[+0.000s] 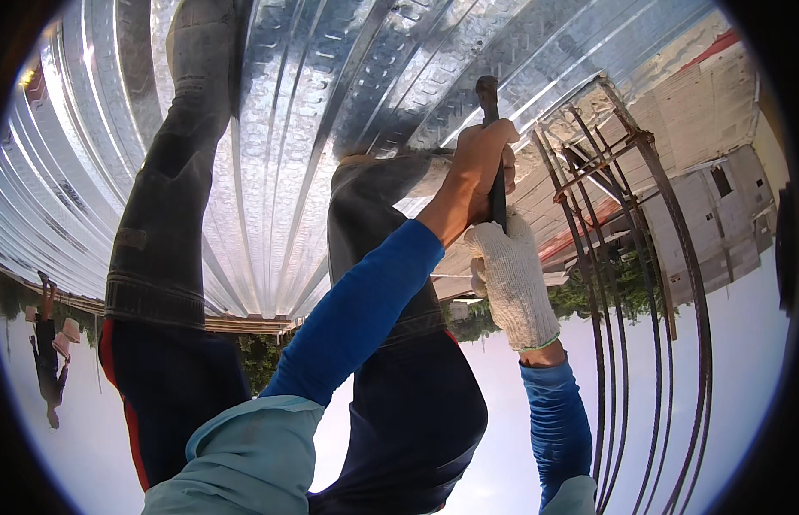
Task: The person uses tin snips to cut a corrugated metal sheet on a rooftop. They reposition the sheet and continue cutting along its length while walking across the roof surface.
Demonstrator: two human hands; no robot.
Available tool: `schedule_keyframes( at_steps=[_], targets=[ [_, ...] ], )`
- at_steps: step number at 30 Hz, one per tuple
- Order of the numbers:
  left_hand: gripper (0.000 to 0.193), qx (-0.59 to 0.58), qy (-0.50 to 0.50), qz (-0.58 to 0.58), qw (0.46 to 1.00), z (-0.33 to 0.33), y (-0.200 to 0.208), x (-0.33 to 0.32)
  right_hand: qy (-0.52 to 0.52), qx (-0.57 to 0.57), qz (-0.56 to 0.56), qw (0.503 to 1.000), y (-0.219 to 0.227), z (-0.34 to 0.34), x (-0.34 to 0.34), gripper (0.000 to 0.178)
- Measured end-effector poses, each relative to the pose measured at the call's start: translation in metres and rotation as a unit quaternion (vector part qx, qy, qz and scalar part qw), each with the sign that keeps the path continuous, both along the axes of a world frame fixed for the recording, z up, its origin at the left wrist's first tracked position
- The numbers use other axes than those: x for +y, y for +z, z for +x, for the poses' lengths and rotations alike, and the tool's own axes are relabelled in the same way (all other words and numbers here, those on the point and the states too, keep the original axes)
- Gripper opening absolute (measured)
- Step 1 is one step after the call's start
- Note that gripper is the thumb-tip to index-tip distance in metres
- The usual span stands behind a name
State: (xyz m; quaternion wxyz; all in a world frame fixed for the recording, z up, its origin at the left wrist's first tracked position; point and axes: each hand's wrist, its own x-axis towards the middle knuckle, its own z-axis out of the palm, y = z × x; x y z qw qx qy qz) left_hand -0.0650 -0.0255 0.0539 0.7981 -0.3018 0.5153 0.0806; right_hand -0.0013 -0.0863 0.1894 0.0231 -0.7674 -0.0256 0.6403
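My bare left hand point(481, 172) is wrapped round a dark metal bar point(499, 204) with a knobbed, bent-looking end. That end sticks out beyond my fist, over the ribbed metal decking point(279, 172). On my right hand point(513, 279) is a white knitted glove; its fingers are curled and closed at the bar's other end, which disappears into the glove. The bar's exact kind does not show. Both forearms wear blue sleeves. My boots point(163, 227) rest on the decking, one leg to the left and the other beside my left forearm.
Tall rebar rods point(657, 283), tied by crossbars, stand close to the right of my gloved hand. A pale concrete building point(713, 232) and green trees point(622, 275) lie beyond. Far left, another person point(47, 352) in dark clothes is beside the decking's edge.
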Motion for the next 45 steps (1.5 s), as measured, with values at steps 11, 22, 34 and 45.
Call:
schedule_keyframes(
  at_steps=[11, 22, 34, 45],
  targets=[
    [0.078, 0.145, -0.365, 0.338, 0.855, 0.001, -0.037, 0.003, -0.108, 0.012, -0.072, 0.991, -0.01, 0.052, 0.072, 0.041],
    [0.062, 0.102, -0.313, 0.261, 0.908, 0.003, -0.066, 0.03, -0.074, 0.008, -0.072, 0.995, -0.052, 0.036, 0.096, 0.048],
    [0.056, 0.149, -0.222, 0.148, 0.952, 0.044, -0.072, 0.025, -0.013, 0.045, -0.071, 0.996, -0.063, 0.096, 0.141, 0.032],
    [0.031, 0.116, -0.055, 0.015, 0.992, 0.056, -0.062, 0.052, -0.005, -0.016, -0.036, 0.999, -0.067, 0.069, 0.135, 0.027]
  ],
)
